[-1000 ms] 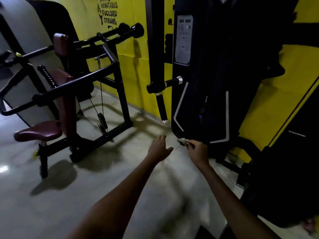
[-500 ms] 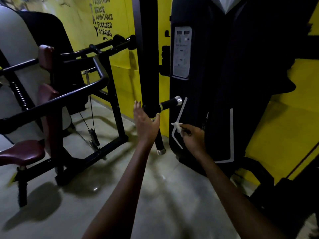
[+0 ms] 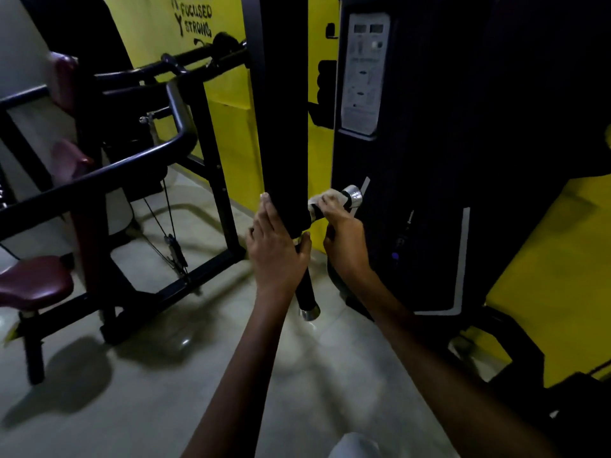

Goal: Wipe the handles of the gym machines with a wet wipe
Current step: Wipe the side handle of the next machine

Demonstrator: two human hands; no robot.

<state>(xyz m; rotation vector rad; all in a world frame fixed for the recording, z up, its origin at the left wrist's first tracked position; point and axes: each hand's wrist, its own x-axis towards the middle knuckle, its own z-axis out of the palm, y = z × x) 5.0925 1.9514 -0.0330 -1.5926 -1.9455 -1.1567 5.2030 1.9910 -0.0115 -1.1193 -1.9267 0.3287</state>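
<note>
A black padded machine arm (image 3: 284,127) hangs upright in the middle of the view. A short horizontal handle with a chrome cap (image 3: 353,196) sticks out to its right. A vertical handle (image 3: 305,289) with a chrome end runs down below the pad. My right hand (image 3: 344,239) holds a white wet wipe (image 3: 330,197) wrapped over the horizontal handle, fingers curled on it. My left hand (image 3: 276,249) lies with straight fingers against the pad's left side, and its thumb hooks round the top of the vertical handle.
The tall black weight-stack housing (image 3: 463,160) with a grey instruction placard (image 3: 363,74) stands close on the right. A second machine with a black tube frame (image 3: 178,140) and a maroon seat (image 3: 36,282) fills the left. Yellow wall (image 3: 228,84) behind, pale floor (image 3: 148,408) below.
Both hands rose from low near the floor. The left hand came onto the padded arm and vertical handle. The right hand carried the wipe up onto the horizontal handle. The view moved closer.
</note>
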